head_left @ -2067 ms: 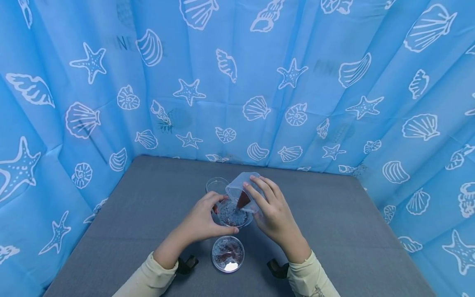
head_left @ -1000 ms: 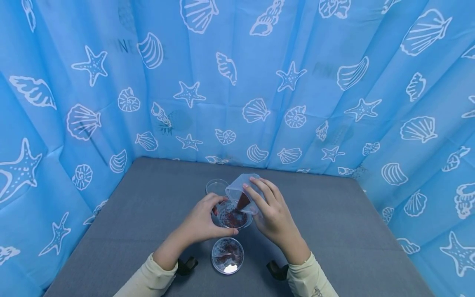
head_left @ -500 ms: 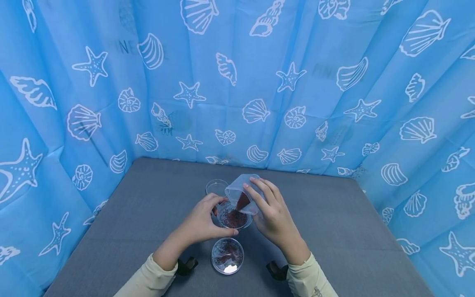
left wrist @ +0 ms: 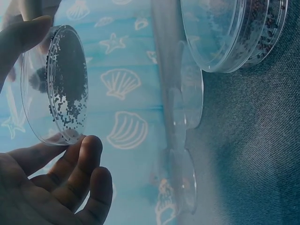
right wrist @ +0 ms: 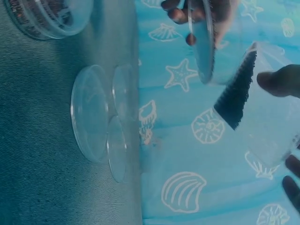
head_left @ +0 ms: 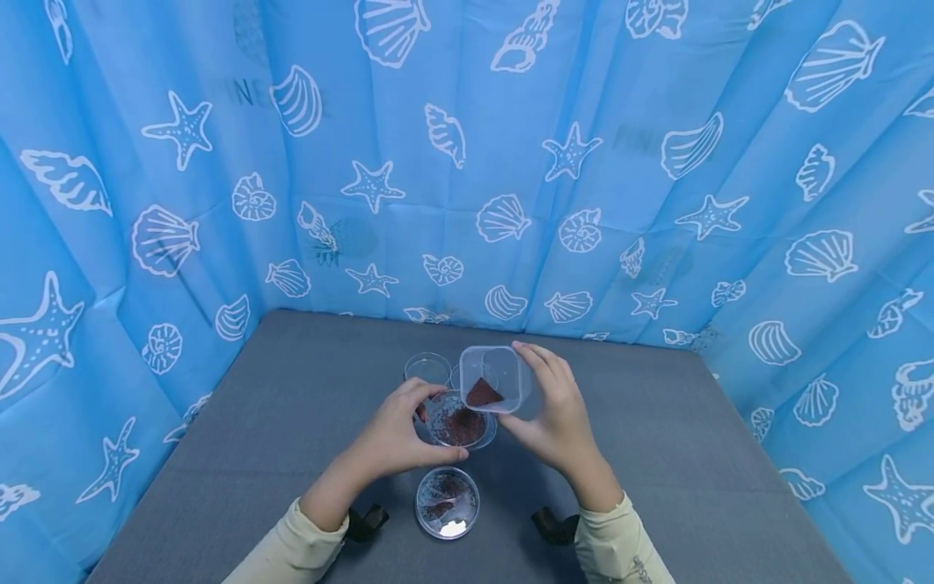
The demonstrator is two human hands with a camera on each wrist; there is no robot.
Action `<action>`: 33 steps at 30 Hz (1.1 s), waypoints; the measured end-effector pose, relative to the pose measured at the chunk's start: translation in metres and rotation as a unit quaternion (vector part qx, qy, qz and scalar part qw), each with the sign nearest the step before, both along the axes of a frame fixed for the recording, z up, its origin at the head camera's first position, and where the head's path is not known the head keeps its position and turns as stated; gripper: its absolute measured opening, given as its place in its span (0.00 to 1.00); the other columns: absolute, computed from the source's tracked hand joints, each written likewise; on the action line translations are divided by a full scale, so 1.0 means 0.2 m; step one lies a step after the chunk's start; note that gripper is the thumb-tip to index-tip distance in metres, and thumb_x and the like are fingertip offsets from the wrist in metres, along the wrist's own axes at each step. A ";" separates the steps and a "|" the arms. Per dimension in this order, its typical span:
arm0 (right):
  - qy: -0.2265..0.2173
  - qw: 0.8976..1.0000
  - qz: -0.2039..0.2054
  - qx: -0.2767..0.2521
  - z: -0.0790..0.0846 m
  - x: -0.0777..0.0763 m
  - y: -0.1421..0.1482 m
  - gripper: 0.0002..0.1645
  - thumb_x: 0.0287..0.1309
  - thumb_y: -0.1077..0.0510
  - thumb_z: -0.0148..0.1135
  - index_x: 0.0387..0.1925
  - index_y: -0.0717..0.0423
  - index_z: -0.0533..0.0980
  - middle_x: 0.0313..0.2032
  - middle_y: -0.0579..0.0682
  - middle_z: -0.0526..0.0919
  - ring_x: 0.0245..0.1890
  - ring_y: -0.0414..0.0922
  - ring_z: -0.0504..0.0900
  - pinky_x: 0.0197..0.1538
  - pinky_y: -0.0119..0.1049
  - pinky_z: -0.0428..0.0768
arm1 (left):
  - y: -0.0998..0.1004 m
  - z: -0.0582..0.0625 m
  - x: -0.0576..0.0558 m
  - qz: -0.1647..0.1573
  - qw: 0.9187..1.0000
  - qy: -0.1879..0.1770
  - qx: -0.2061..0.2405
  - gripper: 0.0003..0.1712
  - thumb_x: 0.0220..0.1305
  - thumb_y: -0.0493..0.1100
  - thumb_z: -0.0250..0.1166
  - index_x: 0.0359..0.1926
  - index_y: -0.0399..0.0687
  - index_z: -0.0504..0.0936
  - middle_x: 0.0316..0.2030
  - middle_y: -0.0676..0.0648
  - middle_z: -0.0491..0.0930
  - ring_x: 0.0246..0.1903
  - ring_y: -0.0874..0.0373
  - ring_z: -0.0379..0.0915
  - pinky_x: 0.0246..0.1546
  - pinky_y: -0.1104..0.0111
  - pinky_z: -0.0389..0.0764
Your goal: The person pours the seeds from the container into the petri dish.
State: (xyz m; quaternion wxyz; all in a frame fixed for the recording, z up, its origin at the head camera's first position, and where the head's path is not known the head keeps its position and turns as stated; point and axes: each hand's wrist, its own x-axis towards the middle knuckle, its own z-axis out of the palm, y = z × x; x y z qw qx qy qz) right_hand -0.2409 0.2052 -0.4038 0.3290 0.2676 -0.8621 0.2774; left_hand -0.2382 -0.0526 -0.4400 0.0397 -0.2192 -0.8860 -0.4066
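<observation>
My left hand [head_left: 394,434] holds a clear petri dish [head_left: 435,418] above the table, thumb and fingers at opposite edges. Dark reddish-brown granules [head_left: 464,426] lie in this dish, seen from the side in the left wrist view. My right hand [head_left: 558,414] grips a translucent square plastic cup [head_left: 511,365] just beyond the dish, its mouth tilted toward me. More of the granules [head_left: 483,393] sit heaped in the cup's lower corner. In the right wrist view the right thumb [right wrist: 281,80] presses the cup's side, and the cup's rim is close to the dish.
Between my forearms, a petri dish [head_left: 419,504] with granules inside stands on the grey table [head_left: 328,381]. Behind the hands lie clear dishes [head_left: 428,357], [right wrist: 89,117], partly hidden by the cup. Black mounts [head_left: 367,523] sit at both wrists. A blue shell-print curtain [head_left: 467,203] surrounds the table.
The right hand has drawn back a little to the right and turned the cup from pouring tilt to more upright. The dish in the left hand now carries more granules; the left hand stays put.
</observation>
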 end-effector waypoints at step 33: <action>-0.413 0.892 -0.102 -0.153 -0.32 -0.24 0.53 0.60 0.49 0.45 0.76 0.75 0.54 0.52 0.70 0.62 0.62 0.68 0.62 0.66 0.64 0.57 0.69 | -0.02 -0.01 -0.02 0.011 1.000 0.003 -0.001 0.54 0.34 0.76 0.75 0.64 0.60 0.74 0.47 0.59 0.73 0.37 0.63 0.67 0.33 0.67 0.73</action>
